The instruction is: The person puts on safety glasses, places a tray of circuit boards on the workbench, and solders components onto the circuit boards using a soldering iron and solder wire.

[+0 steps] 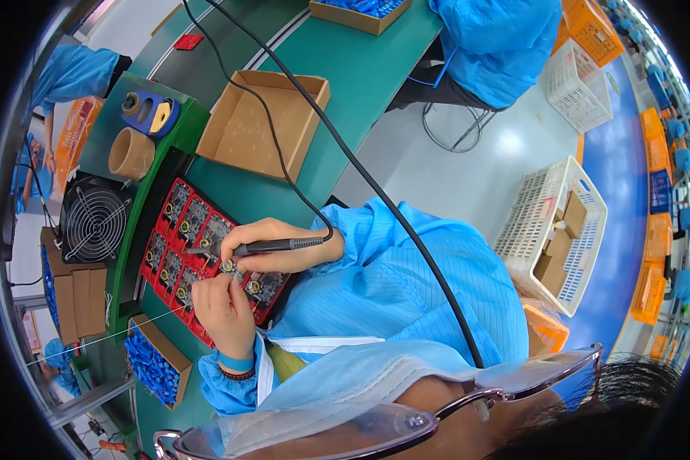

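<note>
A worker's right hand (272, 232) grips a slim black-and-grey soldering iron (295, 244), its metal tip over small dark circuit boards (193, 218) in a red rectangular tray (178, 242) on the green bench (368, 69); the left hand (226, 314), fingers pinched, appears to hold thin pale wire (142, 324). Steady wrists and a light, brief tip contact would likely serve best.

My two hands sat close together, each closed in a fine grip.
I had the right hand (274, 231) curled as if around a pen, index finger and thumb reaching forward, its forearm (360, 232) coming in from the picture's right. I kept the left hand (224, 316) just beside it, fingers bent and pinched against the thumb, tips angled toward the right hand, its wrist (236, 354) lower in view.
</note>
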Demonstrator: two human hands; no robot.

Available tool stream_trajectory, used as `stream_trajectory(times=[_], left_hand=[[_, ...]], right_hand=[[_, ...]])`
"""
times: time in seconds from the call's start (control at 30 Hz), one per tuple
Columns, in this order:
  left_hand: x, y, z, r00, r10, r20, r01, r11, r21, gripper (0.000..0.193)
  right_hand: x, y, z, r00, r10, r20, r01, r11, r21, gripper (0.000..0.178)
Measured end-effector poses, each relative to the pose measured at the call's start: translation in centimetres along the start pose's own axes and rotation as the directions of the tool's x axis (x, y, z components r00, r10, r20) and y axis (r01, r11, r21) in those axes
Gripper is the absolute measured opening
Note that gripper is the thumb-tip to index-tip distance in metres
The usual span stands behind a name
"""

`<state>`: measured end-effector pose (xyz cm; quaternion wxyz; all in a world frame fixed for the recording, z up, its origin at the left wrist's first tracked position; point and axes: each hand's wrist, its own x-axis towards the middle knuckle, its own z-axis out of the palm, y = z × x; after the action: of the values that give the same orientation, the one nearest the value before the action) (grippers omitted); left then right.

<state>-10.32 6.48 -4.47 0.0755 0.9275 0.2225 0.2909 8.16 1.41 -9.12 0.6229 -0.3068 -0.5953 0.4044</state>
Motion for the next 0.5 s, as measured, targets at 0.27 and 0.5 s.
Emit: stream_trajectory(times=[0.27,0.5], left_hand=[[-0.3,-0.5,-1.5,0.993,0.111,0.041,-0.118,0.967,0.226,0.016],[-1.6,-0.9,-2.1,0.992,0.107,0.063,-0.12,0.951,0.284,0.016]], right_hand=[[-0.3,1.1,-0.2,0.993,-0.114,-0.012,0.111,0.98,-0.167,0.022],[-0.2,1.3,-0.4,0.99,-0.141,-0.016,0.135,0.972,-0.192,0.022]])
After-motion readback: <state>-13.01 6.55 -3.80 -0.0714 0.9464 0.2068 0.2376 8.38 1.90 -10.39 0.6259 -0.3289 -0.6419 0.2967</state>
